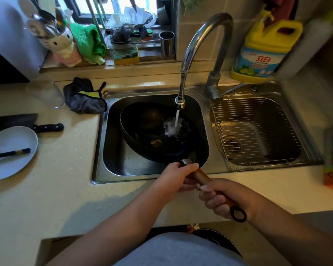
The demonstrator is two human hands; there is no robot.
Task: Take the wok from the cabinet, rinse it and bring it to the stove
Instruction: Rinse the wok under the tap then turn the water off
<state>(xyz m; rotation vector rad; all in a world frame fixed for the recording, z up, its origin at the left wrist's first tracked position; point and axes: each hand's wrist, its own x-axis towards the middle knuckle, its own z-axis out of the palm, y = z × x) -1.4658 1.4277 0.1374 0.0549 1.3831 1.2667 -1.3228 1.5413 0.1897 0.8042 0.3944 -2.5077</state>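
A black wok (148, 129) sits tilted in the left sink basin (123, 166), its wooden handle (201, 174) reaching over the front rim toward me. Water runs from the curved faucet (192, 52) into the wok's right side and splashes there. My left hand (176, 178) grips the handle near the metal collar. My right hand (225, 198) holds the handle's end, just above its black hanging ring.
The right basin holds a wire rack (256, 131). A yellow detergent jug (265, 50) stands behind it. On the left counter lie a dark cloth (84, 96), a cleaver (27, 121), a clear glass (48, 95) and a plate (12, 164) with chopsticks. Sponges and utensils crowd the windowsill.
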